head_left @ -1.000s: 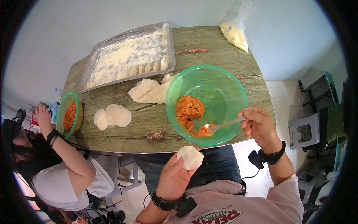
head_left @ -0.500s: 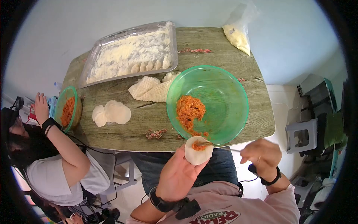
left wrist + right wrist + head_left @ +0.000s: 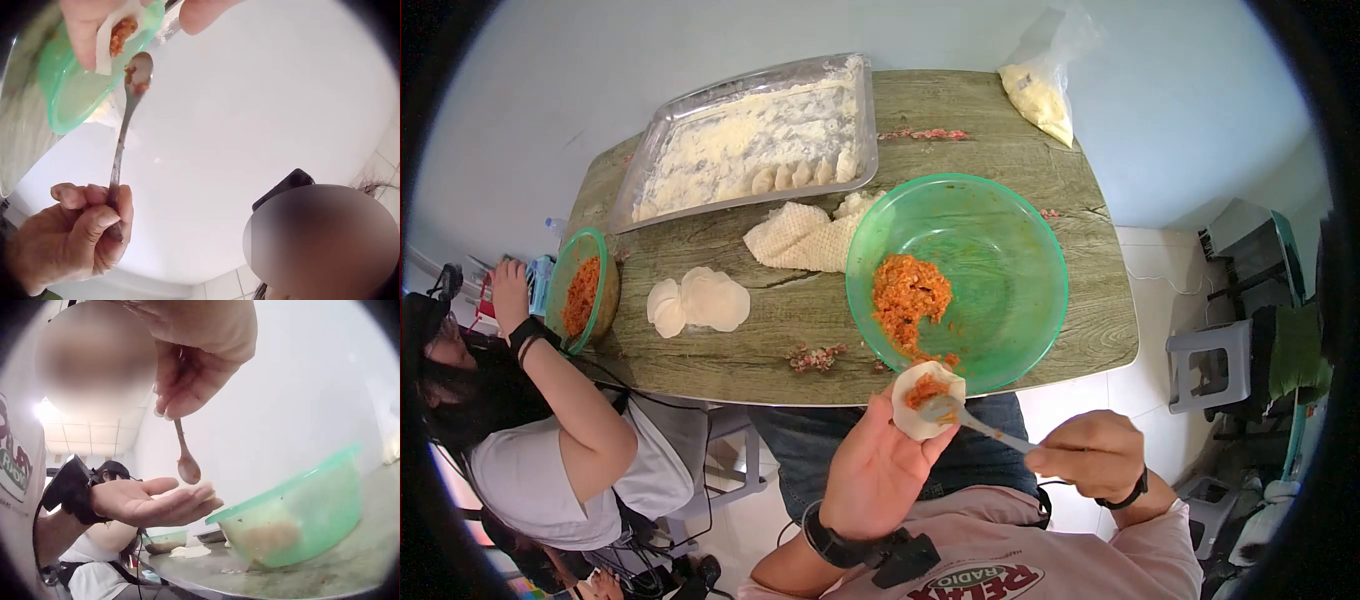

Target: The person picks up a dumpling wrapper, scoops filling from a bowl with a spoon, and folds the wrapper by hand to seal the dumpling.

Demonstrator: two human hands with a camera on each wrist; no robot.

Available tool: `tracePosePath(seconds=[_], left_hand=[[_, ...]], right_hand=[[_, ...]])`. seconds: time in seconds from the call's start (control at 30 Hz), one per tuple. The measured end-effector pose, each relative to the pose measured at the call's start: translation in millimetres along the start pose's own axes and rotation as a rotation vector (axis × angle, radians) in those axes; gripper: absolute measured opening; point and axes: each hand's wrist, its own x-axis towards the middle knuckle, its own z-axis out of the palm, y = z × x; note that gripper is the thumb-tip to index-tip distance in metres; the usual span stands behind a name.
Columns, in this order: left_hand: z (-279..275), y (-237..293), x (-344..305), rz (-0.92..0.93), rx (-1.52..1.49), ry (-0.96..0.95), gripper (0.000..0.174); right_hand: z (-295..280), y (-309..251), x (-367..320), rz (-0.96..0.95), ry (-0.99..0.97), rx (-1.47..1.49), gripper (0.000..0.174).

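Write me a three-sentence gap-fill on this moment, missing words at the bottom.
The right hand holds a ____ beside the orange filling.

The round wrapper under that filling rests on the fingers of the person's ____ hand.

The crumpled cream cloth lies between the metal tray and the large ____ bowl.

Missing words: spoon; left; green.

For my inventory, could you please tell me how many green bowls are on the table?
2: the large bowl right of centre, beside the cloth, and the smaller bowl at the left end of the table.
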Motion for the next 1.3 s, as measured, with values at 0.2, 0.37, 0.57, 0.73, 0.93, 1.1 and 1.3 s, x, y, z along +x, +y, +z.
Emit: tracePosePath(seconds=[0.2,0.37,0.57,0.73,0.93,1.1,1.3], left_hand=[[-5.7,-0.9,-0.6,0.024,-0.011,-0.03,0.054],[-18.9,1.4,-5.6,0.141,0.017,-0.008,0.05],[-25.9,2.4,-6.4,0.14,0.037,0.034,0.051],[-24.3,1.8,-4.7,0.143,0.123,0.007,0.053],[-27.7,0.5,-3.2,0.141,0.129,0.016,0.055],[-28.9,0.1,-1.3,0.138,0.116,0.011,0.053],[-31.4,-0.9,-3.1,0.112,0.065,0.003,0.053]], right_hand=[[-3.1,-2.6,-3.5,0.107,0.152,0.098,0.011],[-7.1,7.3,-0.7,0.3,0.298,-0.031,0.017],[5.4,22.7,14.4,0.646,0.378,0.183,0.014],[18.5,50.0,16.8,0.545,0.185,-0.023,0.014],[19.7,52.2,15.7,0.807,0.236,0.354,0.017],[14.7,55.3,14.3,0.877,0.272,0.501,0.018],[5.8,65.5,10.6,0.872,0.304,0.571,0.02]])
